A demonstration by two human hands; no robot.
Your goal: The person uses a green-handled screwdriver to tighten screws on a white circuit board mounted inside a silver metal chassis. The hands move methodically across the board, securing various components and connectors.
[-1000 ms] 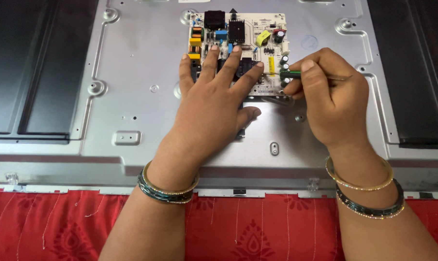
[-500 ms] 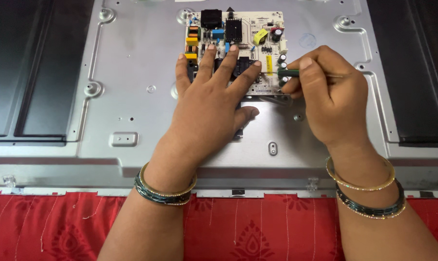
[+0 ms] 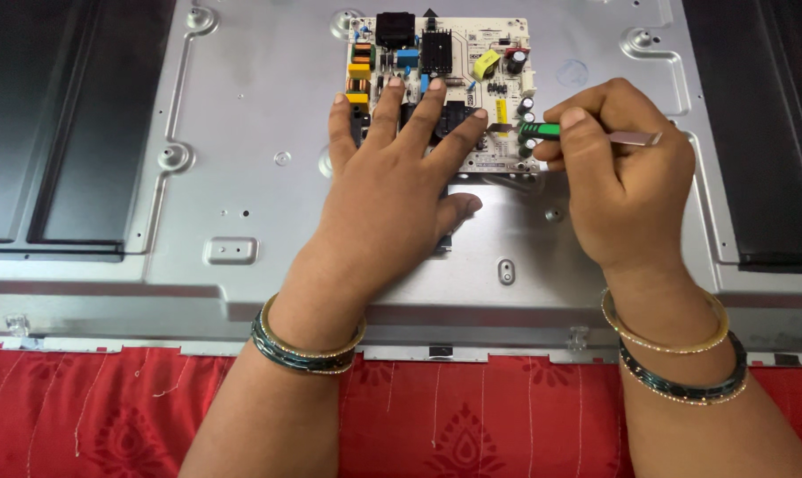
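Circuit board [image 3: 445,62] sits screwed near the top middle of the grey metal back panel [image 3: 241,159], and my left hand [image 3: 392,204] lies flat and open on its lower half, fingers spread to steady it. My right hand [image 3: 622,190] pinches a small green-handled tool [image 3: 542,131], its tip at the board's right edge beside the small capacitors. I judge it best to press evenly and keep the tool level. Red cloth [image 3: 82,416] lies below.
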